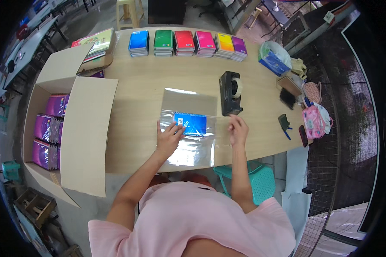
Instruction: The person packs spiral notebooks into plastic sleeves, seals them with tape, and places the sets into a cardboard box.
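A blue spiral notebook (196,124) lies on a clear plastic sheet (192,153), whose folds cross over it. My left hand (170,138) rests with spread fingers on the notebook's left side and the plastic. At the sheet's right edge, my right hand (238,129) is held with thumb and fingers pinched together. Whether a thin strip sits between those fingertips is too small to make out. Just above that hand stands a black tape dispenser (227,94) with a roll of clear tape (238,87).
Stacks of notebooks line the far edge, among them a green stack (163,40). An open carton (90,137) of wrapped purple notebooks (45,153) stands at left. Toward the right lie a brush (287,98), a pink pouch (314,121) and a blue box (273,61).
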A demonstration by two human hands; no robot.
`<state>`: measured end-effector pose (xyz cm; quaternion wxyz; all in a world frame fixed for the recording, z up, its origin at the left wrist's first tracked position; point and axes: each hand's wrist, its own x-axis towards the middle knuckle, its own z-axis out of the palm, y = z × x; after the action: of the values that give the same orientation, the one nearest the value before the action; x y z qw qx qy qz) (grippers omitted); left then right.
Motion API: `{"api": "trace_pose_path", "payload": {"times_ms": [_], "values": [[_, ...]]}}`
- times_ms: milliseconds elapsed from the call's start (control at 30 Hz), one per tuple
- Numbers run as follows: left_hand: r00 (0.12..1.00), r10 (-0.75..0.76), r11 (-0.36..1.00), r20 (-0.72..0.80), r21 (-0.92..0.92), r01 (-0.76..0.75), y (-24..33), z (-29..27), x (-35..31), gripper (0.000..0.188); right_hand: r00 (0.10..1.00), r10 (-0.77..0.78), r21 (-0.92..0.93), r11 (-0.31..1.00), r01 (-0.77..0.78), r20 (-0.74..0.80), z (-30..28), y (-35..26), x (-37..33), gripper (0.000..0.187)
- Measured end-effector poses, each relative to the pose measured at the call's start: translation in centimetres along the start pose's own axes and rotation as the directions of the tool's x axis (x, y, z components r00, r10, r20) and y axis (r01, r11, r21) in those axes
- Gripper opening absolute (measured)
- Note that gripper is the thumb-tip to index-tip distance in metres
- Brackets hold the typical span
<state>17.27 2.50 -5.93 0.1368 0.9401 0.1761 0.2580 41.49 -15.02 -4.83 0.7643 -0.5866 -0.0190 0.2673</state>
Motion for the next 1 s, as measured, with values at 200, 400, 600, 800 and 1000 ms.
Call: {"api": "trace_pose_path", "payload": {"times_ms": [200,400,600,800,1000], "values": [[1.000,0.010,1.000,0.010,-0.001,-0.010,-0.1,-0.2,0.1,0.036,0.954,0.119,-0.850,0.495,0.184,0.276,10.7,1.9,-4.2,0.098],[0.976,-0.052,0.998,0.213,-0.007,0.055,1.0,-3.3,0.8,0.056,0.960,0.178,-0.971,-0.058,0.231,0.217,10.4,0.4,-5.3,0.114],[0.593,-0.704,0.431,0.391,-0.428,0.794,1.3,-5.5,-3.4,0.061,0.829,0.155,-0.838,-0.010,0.546,0.538,7.0,-3.1,-2.1,0.107],[0.534,-0.364,-0.739,0.763,-0.585,0.332,5.2,1.3,0.1,0.055,0.688,0.385,-0.695,-0.147,0.704,0.615,13.7,0.5,2.4,0.100],[0.766,-0.637,0.338,0.087,-0.861,0.380,8.1,1.6,0.9,0.094,0.718,-0.070,-0.417,0.773,0.478,0.693,8.9,0.2,-2.4,0.084]]}}
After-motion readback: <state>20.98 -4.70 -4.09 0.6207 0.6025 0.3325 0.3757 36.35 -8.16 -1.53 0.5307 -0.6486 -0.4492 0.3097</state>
